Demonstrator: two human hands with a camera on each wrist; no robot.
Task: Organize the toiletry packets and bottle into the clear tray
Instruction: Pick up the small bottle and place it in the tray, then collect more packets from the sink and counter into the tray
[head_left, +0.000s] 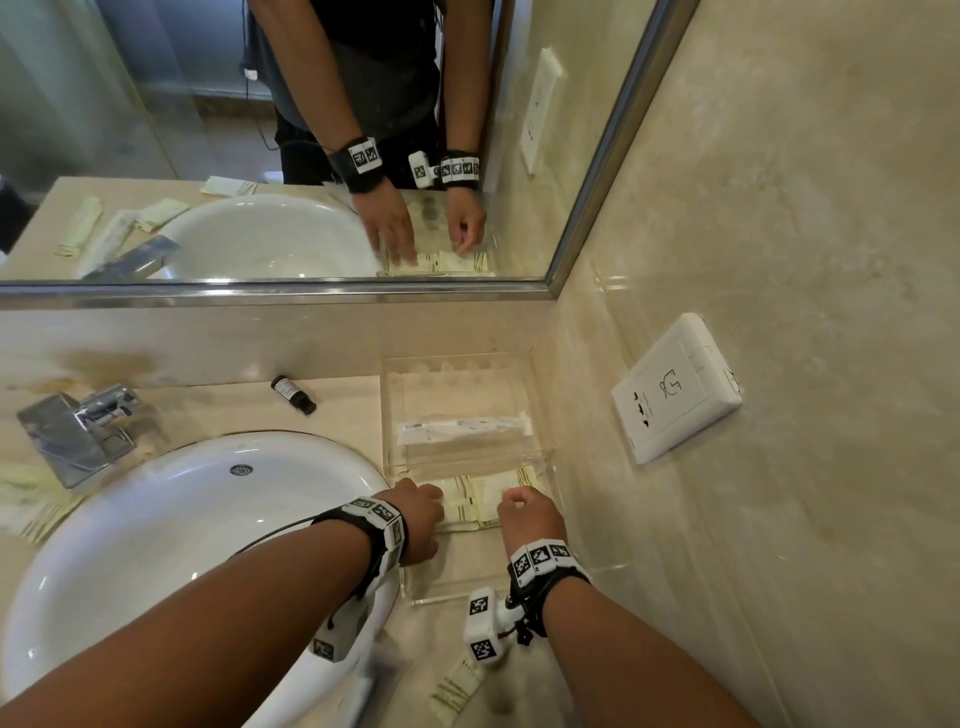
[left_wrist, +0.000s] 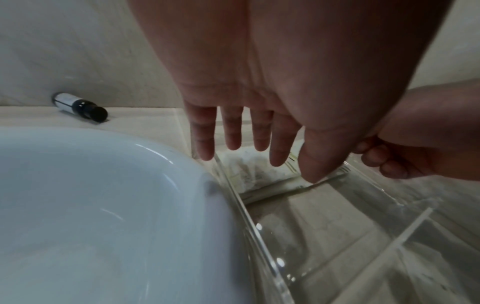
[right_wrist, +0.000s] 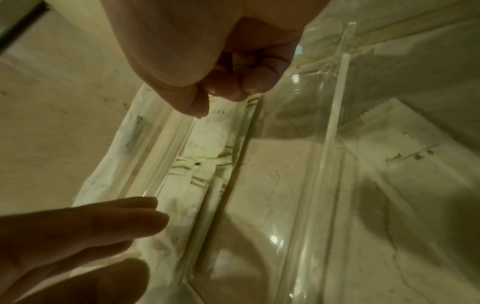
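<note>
One loose packet (head_left: 457, 688) lay nearest, on the counter. Left hand (head_left: 415, 519) had fingers straight over the cream packets (head_left: 480, 506) in the clear tray (head_left: 543, 457); right hand (head_left: 527, 519) was curled, pinching their edge. Bottle (head_left: 293, 395) lay farther back beside the sink (head_left: 156, 519).

The head view is evenly lit, with straight lines bent toward its edges. Both wrist views are dimmer and soft; glare spots are seen on the clear tray (right_wrist: 324, 185), and the sink (left_wrist: 103, 205) is blurred.
</note>
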